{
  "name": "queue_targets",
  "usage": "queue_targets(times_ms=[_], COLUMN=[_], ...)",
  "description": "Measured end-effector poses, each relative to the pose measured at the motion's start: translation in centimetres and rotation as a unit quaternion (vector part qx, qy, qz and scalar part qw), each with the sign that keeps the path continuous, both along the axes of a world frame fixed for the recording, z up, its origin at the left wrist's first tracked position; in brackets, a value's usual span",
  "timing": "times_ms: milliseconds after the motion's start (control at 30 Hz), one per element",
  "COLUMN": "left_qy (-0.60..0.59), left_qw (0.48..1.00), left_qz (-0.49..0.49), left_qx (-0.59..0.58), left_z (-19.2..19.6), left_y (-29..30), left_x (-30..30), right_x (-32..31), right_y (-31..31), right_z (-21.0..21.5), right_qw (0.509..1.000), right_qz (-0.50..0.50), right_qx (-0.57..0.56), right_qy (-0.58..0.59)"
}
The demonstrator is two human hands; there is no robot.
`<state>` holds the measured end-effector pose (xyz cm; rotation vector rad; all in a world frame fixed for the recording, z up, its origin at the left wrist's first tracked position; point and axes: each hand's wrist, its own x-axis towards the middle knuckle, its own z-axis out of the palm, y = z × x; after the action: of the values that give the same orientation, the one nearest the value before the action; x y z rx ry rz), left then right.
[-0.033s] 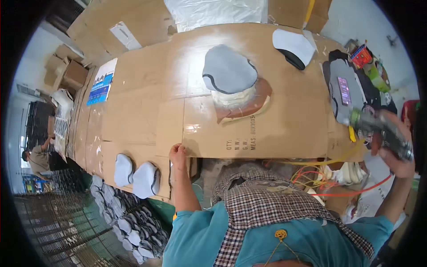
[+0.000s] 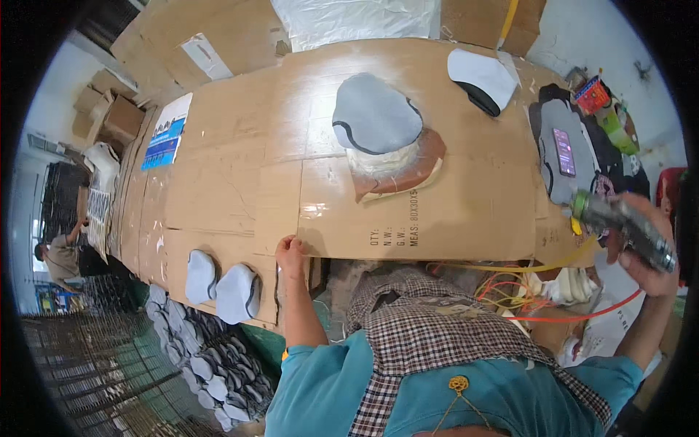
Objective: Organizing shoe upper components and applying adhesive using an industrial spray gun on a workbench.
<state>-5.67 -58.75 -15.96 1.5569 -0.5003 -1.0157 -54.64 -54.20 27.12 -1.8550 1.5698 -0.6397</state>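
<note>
- Handheld tool point(image 2: 622, 227), near front right corner of cardboard surface point(image 2: 218, 175): one
- Grey pads point(image 2: 237, 293), front left corner: two
- Raised grey pad point(image 2: 376, 113), toward back edge: one
- Pale pad point(image 2: 482, 74), back right corner: one
- Phone point(image 2: 563, 153), right edge: one
- Printed sheet point(image 2: 166, 138), left edge: one

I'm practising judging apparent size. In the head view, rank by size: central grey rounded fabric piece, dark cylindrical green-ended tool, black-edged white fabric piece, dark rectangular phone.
1. Central grey piece
2. Tool and white piece: unsure; the tool is partly covered and seems nearer the camera
3. Phone
</note>
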Motion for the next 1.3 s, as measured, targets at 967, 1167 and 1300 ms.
queue_targets(times_ms=[967, 1167, 1300], left_qy=[0.090, 0.100, 0.078], left_qw=[0.995, 0.994, 0.995], left_qz=[0.038, 0.040, 0.054], left_qx=[0.012, 0.028, 0.043], left_z=[10.9, 11.6, 12.3], left_y=[-14.8, -14.8, -15.2], left_x=[-19.5, -20.0, -21.0], right_x=[-9.7, -9.8, -9.8], right_y=[-1.7, -3.0, -3.1], right_z=[-3.0, -4.8, -5.2], right_qw=[0.995, 0.987, 0.989], right_qz=[-0.033, -0.024, -0.050], right_qx=[0.026, 0.006, -0.005], right_qy=[-0.094, -0.160, -0.140])
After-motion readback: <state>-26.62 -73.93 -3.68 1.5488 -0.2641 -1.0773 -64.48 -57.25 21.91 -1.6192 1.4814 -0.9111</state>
